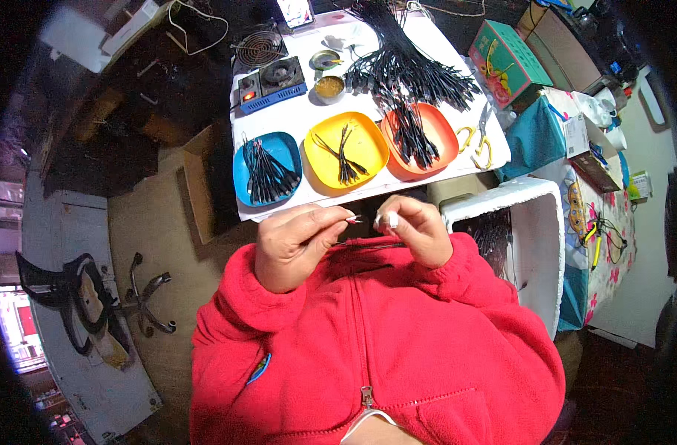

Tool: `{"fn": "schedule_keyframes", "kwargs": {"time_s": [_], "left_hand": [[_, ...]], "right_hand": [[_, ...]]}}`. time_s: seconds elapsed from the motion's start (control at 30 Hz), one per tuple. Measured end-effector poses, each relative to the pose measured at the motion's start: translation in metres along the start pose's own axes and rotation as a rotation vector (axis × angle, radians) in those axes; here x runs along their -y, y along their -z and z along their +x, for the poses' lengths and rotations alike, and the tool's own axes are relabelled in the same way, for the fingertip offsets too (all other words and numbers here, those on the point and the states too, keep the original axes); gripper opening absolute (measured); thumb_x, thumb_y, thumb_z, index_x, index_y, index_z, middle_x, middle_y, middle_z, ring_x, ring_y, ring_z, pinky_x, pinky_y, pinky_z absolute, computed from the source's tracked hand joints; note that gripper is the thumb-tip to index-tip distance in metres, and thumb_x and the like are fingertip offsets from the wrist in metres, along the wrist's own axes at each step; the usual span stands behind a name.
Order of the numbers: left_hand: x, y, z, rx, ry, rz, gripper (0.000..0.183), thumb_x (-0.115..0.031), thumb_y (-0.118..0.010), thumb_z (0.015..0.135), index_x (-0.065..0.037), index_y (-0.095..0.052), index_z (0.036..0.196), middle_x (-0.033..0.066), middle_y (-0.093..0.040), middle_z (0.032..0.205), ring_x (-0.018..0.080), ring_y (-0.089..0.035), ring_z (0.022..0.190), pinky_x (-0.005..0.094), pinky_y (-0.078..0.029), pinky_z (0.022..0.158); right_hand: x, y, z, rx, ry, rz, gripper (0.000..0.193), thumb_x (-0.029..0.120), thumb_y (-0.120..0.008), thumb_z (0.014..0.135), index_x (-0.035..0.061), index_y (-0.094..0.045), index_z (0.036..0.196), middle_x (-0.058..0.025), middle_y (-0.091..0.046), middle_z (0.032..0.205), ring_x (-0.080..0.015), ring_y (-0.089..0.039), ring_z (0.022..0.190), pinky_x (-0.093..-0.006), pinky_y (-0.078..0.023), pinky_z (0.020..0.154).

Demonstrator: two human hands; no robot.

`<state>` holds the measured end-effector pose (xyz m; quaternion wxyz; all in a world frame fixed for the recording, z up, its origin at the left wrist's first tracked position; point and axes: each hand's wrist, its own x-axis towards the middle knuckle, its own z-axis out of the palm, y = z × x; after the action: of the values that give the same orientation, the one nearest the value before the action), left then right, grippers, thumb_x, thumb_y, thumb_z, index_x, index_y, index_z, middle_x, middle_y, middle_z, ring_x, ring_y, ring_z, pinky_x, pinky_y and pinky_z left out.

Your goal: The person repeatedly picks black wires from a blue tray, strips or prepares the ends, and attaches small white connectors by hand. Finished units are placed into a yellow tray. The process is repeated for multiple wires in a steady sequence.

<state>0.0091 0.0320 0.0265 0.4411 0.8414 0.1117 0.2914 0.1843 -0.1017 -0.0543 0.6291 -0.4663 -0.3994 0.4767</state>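
Hands: two; left hand [292,248] and right hand [412,230], fingers pinched together on one thin black wire [368,244] held between them above the red jacket.
Trays: three on the white counter [309,111]: blue tray [268,169], yellow tray [347,148], orange tray [420,139], each holding black wires.
Scissors: one pair of yellow scissors [481,141].

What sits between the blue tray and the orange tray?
In the head view, the yellow tray with a few black wires lies between the blue tray and the orange tray.
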Motion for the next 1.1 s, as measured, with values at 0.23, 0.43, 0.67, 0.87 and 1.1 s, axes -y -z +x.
{"fn": "schedule_keyframes", "kwargs": {"time_s": [0.23,0.43,0.67,0.87,1.1], "left_hand": [[0.031,0.036,0.099,-0.011,-0.141,0.493,0.009,0.001,-0.066,0.080,0.002,-0.064,0.090,0.0144,-0.065,0.079,0.0272,-0.065,0.069,0.0319,-0.050,0.062],[0.134,0.025,0.180,0.278,-0.167,0.857,0.008,-0.008,-0.063,0.085,-0.001,-0.062,0.089,0.0161,-0.063,0.079,0.0331,-0.062,0.072,0.0389,-0.049,0.063],[0.202,0.011,0.201,0.409,-0.037,0.936,0.013,-0.015,-0.058,0.087,-0.002,-0.059,0.084,0.0185,-0.063,0.074,0.0354,-0.064,0.072,0.0450,-0.049,0.064],[0.218,0.001,0.212,0.370,-0.060,0.910,0.016,-0.015,-0.058,0.087,-0.002,-0.061,0.080,0.0190,-0.063,0.075,0.0363,-0.064,0.072,0.0443,-0.050,0.066],[0.222,-0.006,0.213,0.369,-0.022,0.906,0.010,-0.010,-0.062,0.084,0.000,-0.062,0.084,0.0189,-0.063,0.076,0.0360,-0.063,0.072,0.0418,-0.050,0.065]], "right_hand": [[-0.050,0.030,0.012,0.180,-0.048,-0.262,0.016,0.016,-0.059,0.092,0.0004,-0.060,0.086,-0.0084,-0.059,0.077,-0.0154,-0.057,0.072,-0.0284,-0.046,0.067],[-0.086,0.048,0.025,0.340,0.010,-0.454,0.018,0.017,-0.058,0.089,-0.0001,-0.061,0.089,-0.0141,-0.062,0.083,-0.0294,-0.062,0.078,-0.0357,-0.049,0.071],[-0.095,0.059,0.032,0.351,-0.040,-0.196,0.015,0.016,-0.057,0.089,0.0020,-0.063,0.094,-0.0113,-0.061,0.081,-0.0211,-0.057,0.069,-0.0309,-0.046,0.065],[-0.093,0.067,0.037,0.469,-0.185,-0.107,0.019,0.017,-0.052,0.096,0.0002,-0.061,0.096,-0.0102,-0.065,0.091,-0.0202,-0.061,0.085,-0.0306,-0.048,0.079],[-0.095,0.070,0.038,0.480,-0.165,-0.048,0.016,0.014,-0.053,0.095,0.0014,-0.061,0.097,-0.0083,-0.063,0.088,-0.0174,-0.057,0.080,-0.0290,-0.046,0.075]]}}
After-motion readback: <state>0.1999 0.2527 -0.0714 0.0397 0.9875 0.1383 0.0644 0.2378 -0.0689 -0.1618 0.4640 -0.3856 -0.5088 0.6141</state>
